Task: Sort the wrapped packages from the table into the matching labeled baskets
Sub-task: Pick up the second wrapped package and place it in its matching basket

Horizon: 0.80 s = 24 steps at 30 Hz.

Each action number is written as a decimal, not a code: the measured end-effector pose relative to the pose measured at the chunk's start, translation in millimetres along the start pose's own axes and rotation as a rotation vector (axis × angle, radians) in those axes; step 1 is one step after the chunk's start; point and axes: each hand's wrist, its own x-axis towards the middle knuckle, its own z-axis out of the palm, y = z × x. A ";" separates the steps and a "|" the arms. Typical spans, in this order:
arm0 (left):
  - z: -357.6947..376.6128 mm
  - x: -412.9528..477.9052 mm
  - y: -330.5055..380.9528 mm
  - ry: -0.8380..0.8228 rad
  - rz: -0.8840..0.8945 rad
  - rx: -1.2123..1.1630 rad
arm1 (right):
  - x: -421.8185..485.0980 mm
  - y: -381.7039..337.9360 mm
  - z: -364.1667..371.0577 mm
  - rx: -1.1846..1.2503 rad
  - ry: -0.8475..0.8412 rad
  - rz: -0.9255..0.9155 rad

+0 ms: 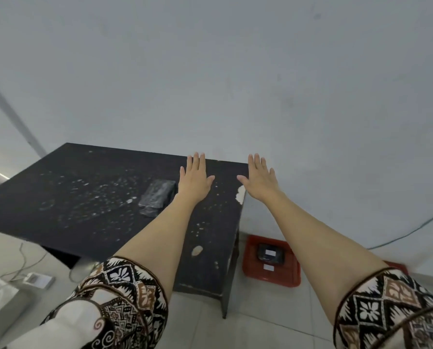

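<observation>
Both hands, the left hand [196,178] and right hand [260,180], are spread flat with each grip apart, holding nothing. One wrapped package [157,196] lies on the desk [79,197] near its far right corner. A red basket [270,273] on the floor beside the desk's right edge holds a dark labelled package [270,253].

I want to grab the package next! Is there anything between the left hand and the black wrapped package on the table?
No. In the head view, only bare tabletop separates the left hand from the black package.
</observation>
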 end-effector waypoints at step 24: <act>7.8 54.1 -250.8 -0.141 -0.025 -0.134 | 86.6 -221.8 147.2 0.072 -0.115 0.041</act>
